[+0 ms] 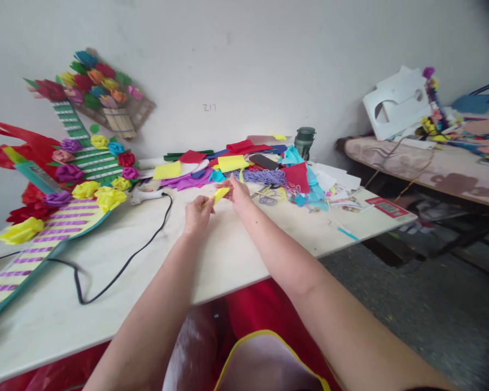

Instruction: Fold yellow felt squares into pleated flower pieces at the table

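Observation:
A small folded piece of yellow crepe paper [220,194] is held above the white table between my two hands. My left hand [198,213] is closed, pinching its lower left end between thumb and fingers. Bent fingers of my right hand [239,195] close on the paper's upper right end; the fingertips are partly hidden. Just beyond my hands lie a yellow crepe paper sheet [233,163], a bundle of purple string [264,176] and purple paper [195,181].
A large decoration with paper flowers [100,142] covers the table's left side. Near it lies a white glue gun [144,196] with a black cord [126,269]. A dark green bottle [305,142] stands at the back. Another table [427,168] is at right.

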`<action>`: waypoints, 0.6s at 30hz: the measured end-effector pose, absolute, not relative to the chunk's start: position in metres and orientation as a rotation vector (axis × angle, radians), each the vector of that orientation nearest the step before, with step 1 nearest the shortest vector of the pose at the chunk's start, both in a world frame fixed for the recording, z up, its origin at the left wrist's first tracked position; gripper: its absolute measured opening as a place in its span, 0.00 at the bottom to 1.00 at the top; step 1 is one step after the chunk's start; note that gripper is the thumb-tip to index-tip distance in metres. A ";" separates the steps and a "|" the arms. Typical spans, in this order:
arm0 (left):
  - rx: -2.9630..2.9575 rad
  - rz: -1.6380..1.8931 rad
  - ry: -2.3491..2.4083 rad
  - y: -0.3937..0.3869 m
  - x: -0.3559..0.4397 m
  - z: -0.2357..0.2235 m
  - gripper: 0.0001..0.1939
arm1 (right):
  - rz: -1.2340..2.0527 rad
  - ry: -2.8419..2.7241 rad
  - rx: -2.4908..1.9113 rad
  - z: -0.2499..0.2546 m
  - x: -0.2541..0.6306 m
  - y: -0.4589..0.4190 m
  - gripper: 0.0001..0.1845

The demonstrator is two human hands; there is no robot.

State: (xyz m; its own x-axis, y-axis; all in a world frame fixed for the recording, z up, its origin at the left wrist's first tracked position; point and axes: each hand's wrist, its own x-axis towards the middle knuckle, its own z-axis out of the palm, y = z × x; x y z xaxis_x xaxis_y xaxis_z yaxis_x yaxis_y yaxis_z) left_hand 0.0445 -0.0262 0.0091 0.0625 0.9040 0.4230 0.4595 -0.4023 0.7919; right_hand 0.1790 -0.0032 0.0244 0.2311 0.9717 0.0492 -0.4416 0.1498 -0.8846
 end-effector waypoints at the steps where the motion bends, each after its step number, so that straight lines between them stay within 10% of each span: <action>1: 1.879 1.294 1.369 -0.025 0.044 0.008 0.15 | 1.069 -0.801 -0.989 0.026 0.188 -0.002 0.18; 8: 1.839 1.255 1.363 -0.027 0.041 0.008 0.16 | 0.219 -1.252 -2.055 0.031 0.242 -0.004 0.11; 18: 1.735 1.246 1.368 -0.024 0.036 0.004 0.17 | 0.006 -1.325 -2.364 0.021 0.253 -0.012 0.17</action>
State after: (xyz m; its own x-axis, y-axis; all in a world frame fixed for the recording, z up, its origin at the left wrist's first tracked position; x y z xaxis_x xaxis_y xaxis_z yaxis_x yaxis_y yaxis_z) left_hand 0.0365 -0.0236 0.0044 0.0301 0.9516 0.3058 0.3926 -0.2926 0.8719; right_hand 0.2534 -0.0118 0.0210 0.5439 0.8147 0.2011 0.8129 -0.4520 -0.3673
